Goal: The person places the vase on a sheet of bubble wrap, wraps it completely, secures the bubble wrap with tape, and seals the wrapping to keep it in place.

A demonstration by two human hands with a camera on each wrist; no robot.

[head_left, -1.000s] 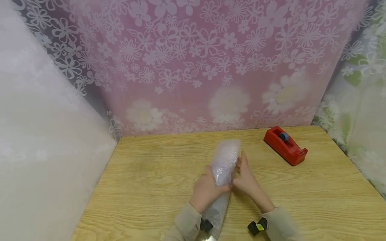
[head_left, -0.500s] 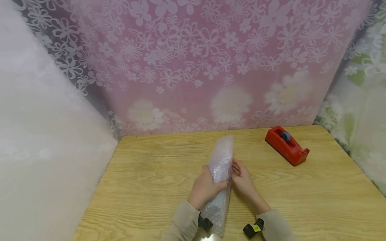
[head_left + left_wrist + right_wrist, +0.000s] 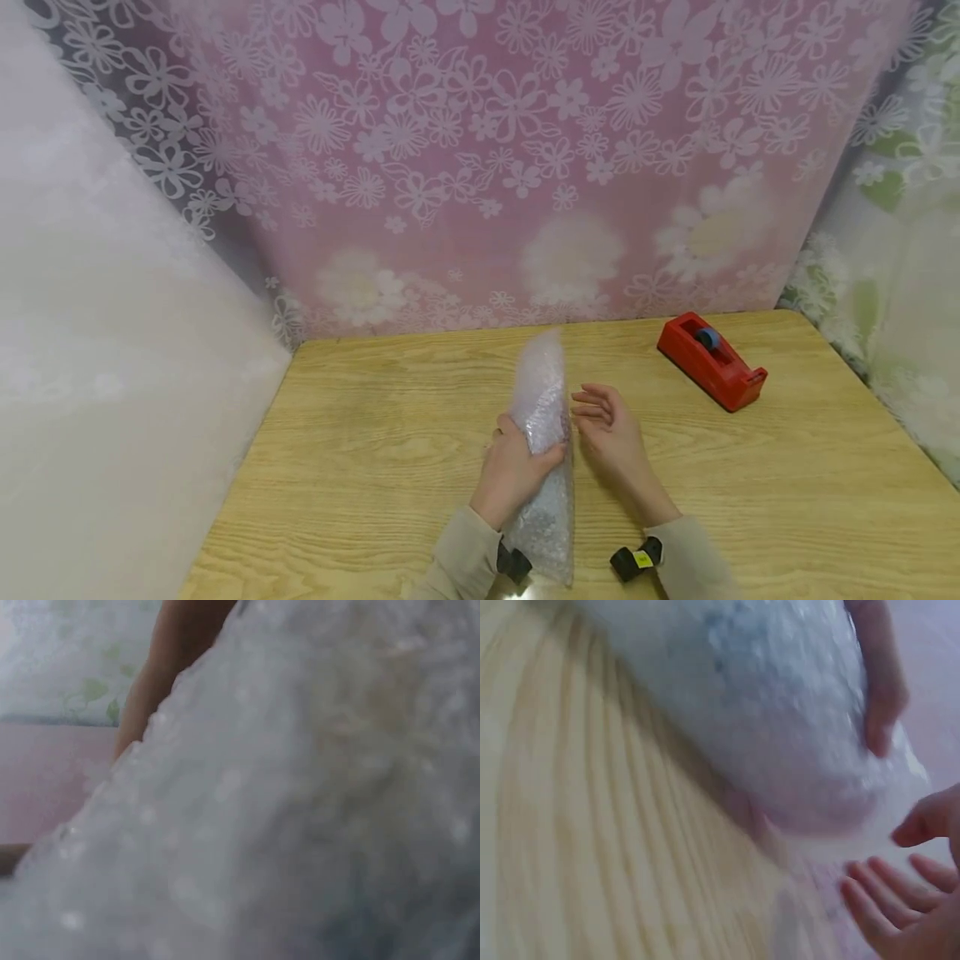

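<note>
A long bundle of bubble wrap (image 3: 542, 500) stands out near the front middle of the table, pointing away from me; what it wraps is blurred by the plastic. My left hand (image 3: 513, 471) grips it round the middle, thumb across the top. Just right of the bundle, my right hand (image 3: 613, 433) is held apart from it, fingers loosely bent and holding nothing. In the right wrist view, the right fingers (image 3: 889, 896) are spread near the wrap's end, and the left thumb (image 3: 881, 697) presses on the wrap. Bubble wrap (image 3: 225, 817) fills most of the left wrist view.
A red tape dispenser (image 3: 708, 360) with a blue roll sits at the back right of the wooden table (image 3: 360, 467). A pink flowered curtain (image 3: 465, 208) hangs behind the table, with pale sheets (image 3: 127, 350) at the sides.
The far end of the bubble wrap has swung to the left. My right hand has come away from its side, and the left hand keeps its grip.
</note>
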